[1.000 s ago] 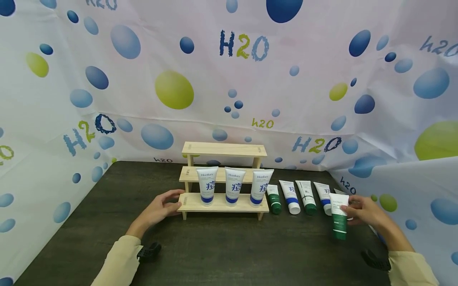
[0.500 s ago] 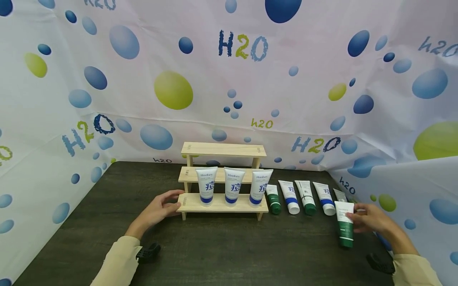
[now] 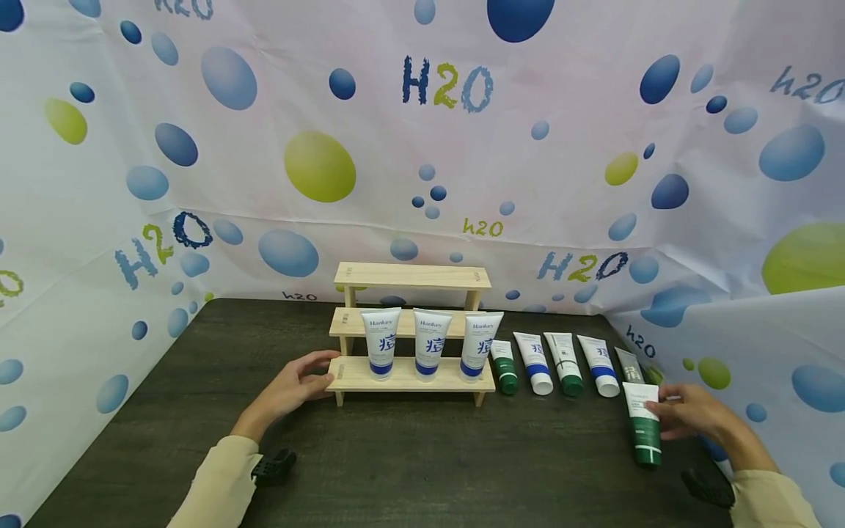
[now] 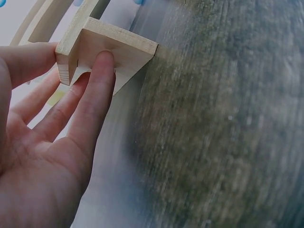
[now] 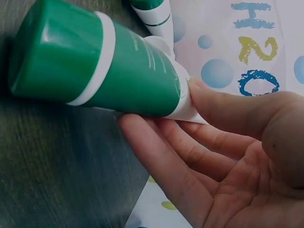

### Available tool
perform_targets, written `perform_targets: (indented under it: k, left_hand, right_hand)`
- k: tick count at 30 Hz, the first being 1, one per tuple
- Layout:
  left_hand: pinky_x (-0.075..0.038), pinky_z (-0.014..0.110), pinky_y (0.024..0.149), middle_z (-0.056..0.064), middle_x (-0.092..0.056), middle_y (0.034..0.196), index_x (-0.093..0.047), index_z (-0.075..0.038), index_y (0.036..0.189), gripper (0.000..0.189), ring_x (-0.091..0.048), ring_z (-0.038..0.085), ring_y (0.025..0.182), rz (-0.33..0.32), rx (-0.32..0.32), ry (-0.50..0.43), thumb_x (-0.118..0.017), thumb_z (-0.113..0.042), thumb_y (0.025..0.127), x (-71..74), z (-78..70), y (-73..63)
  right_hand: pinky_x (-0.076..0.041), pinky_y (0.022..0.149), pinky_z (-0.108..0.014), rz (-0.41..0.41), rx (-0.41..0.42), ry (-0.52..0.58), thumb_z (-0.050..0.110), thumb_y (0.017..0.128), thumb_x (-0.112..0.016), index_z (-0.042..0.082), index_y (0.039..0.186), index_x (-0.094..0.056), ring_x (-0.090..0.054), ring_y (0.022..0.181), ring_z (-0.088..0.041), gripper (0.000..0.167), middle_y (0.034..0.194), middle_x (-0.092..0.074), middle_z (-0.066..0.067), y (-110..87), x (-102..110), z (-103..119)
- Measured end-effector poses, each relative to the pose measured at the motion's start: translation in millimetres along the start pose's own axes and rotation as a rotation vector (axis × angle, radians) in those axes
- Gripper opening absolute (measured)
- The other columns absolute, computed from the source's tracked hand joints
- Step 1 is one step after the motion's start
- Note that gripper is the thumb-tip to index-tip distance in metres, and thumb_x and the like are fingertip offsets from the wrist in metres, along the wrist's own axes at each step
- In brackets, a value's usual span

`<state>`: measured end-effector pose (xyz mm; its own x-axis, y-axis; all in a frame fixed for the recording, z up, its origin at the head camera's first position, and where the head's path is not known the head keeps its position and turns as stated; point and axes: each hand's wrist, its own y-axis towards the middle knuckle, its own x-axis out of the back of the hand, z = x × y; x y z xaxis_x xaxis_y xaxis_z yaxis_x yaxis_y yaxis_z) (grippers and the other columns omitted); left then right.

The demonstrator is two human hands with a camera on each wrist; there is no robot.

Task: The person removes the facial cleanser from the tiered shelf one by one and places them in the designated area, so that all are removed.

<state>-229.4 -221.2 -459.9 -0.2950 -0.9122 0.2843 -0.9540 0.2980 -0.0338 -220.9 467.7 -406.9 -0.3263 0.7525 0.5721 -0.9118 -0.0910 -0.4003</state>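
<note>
At the right, my right hand (image 3: 693,416) pinches a white-and-green squeeze tube (image 3: 643,425) between thumb and fingers. Its green cap (image 5: 57,52) points down toward the table in the head view, near the tabletop; whether it touches cannot be told. My left hand (image 3: 293,385) holds the left end of a three-step wooden display stand (image 3: 412,275). In the left wrist view the thumb lies on the board's edge and a fingertip (image 4: 105,59) presses the stand's leg. Three white tubes with blue caps (image 3: 381,343) stand upright on the stand's lowest step.
Right of the stand lies a row of tubes: a green-capped tube (image 3: 505,368), a blue-capped tube (image 3: 533,364), another green-capped tube (image 3: 564,364), another blue-capped tube (image 3: 598,367) and a greyish tube (image 3: 629,365). A patterned backdrop (image 3: 396,147) surrounds the dark table (image 3: 429,462).
My right hand has moved right and toward me with the green-and-white tube, lowering it and uncovering the greyish tube behind. My left hand stays on the stand.
</note>
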Motion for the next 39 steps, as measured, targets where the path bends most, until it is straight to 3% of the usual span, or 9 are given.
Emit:
perform_targets:
  k: [4, 9, 12, 19, 26, 30, 35, 39]
  left_hand:
    - [-0.062, 0.039, 0.093, 0.036, -0.042, 0.15, -0.038, 0.003, 0.155, 0.062, -0.07, 0.027, 0.115, 0.006, -0.002, -0.007, -0.064, -0.02, 0.104, -1.0, -0.1, -1.5]
    - [-0.062, 0.04, 0.093, 0.037, -0.041, 0.151, -0.037, 0.003, 0.156, 0.062, -0.069, 0.032, 0.118, 0.016, -0.016, -0.012, -0.064, -0.019, 0.104, -1.2, 0.7, -2.2]
    - [-0.062, 0.041, 0.093, 0.037, -0.042, 0.15, -0.038, 0.003, 0.155, 0.062, -0.068, 0.034, 0.118, 0.012, -0.016, -0.008, -0.064, -0.019, 0.104, -1.1, 1.7, -1.8]
    - [-0.062, 0.039, 0.095, 0.036, -0.042, 0.151, -0.037, 0.002, 0.156, 0.062, -0.068, 0.032, 0.12, 0.01, 0.007, -0.018, -0.063, -0.02, 0.104, -1.4, 0.5, -1.9]
    - [-0.062, 0.039, 0.095, 0.035, -0.043, 0.15, -0.038, 0.001, 0.156, 0.062, -0.069, 0.032, 0.119, 0.006, 0.009, -0.017, -0.064, -0.021, 0.104, -1.2, 0.5, -1.8]
    - [-0.062, 0.038, 0.095, 0.035, -0.043, 0.15, -0.038, 0.001, 0.156, 0.062, -0.068, 0.033, 0.12, 0.013, 0.004, -0.026, -0.064, -0.02, 0.104, 0.2, 0.9, -1.4]
    - [-0.062, 0.038, 0.095, 0.035, -0.044, 0.149, -0.039, 0.001, 0.156, 0.06, -0.069, 0.031, 0.118, 0.009, 0.008, -0.02, -0.063, -0.02, 0.104, -0.1, 1.0, -0.4]
    - [-0.062, 0.039, 0.095, 0.035, -0.044, 0.15, -0.039, 0.0, 0.156, 0.06, -0.069, 0.031, 0.117, 0.004, 0.017, -0.012, -0.063, -0.021, 0.104, 0.1, 0.0, 0.3]
  right_hand:
    - [-0.066, 0.077, -0.042, 0.007, -0.024, 0.007, 0.021, 0.104, -0.064, -0.009, 0.108, -0.05, -0.066, 0.083, -0.016, 0.033, 0.095, -0.059, -0.007, -0.2, -2, -5]
    - [-0.066, 0.076, -0.04, 0.006, -0.037, 0.003, 0.024, 0.104, -0.064, -0.02, 0.12, -0.043, -0.067, 0.083, -0.015, 0.051, 0.098, -0.058, -0.011, 0.0, -6, -9]
    - [-0.066, 0.076, -0.04, 0.008, -0.026, -0.005, 0.023, 0.105, -0.063, -0.023, 0.122, -0.042, -0.068, 0.083, -0.015, 0.053, 0.098, -0.058, -0.012, 0.7, -7, -11]
    - [-0.065, 0.076, -0.04, -0.002, -0.054, -0.023, 0.021, 0.103, -0.065, -0.006, 0.101, -0.057, -0.064, 0.081, -0.015, 0.028, 0.093, -0.056, -0.006, 4.2, -7, -13]
    - [-0.065, 0.073, -0.039, 0.028, -0.059, -0.021, 0.02, 0.102, -0.066, -0.004, 0.097, -0.062, -0.066, 0.079, -0.015, 0.025, 0.09, -0.059, -0.004, 4.7, -8, -15]
    - [-0.065, 0.075, -0.039, 0.029, -0.08, -0.028, 0.022, 0.101, -0.068, -0.014, 0.111, -0.06, -0.068, 0.083, -0.015, 0.038, 0.096, -0.063, -0.009, 6.5, -9, -17]
    - [-0.065, 0.079, -0.041, 0.028, -0.116, -0.039, 0.024, 0.1, -0.07, -0.028, 0.133, -0.04, -0.071, 0.091, -0.02, 0.068, 0.11, -0.066, -0.024, 8.7, -10, -19]
    - [-0.064, 0.08, -0.042, 0.035, -0.124, -0.035, 0.022, 0.101, -0.068, -0.028, 0.134, -0.039, -0.073, 0.093, -0.023, 0.066, 0.109, -0.07, -0.02, 9.3, -9, -20]
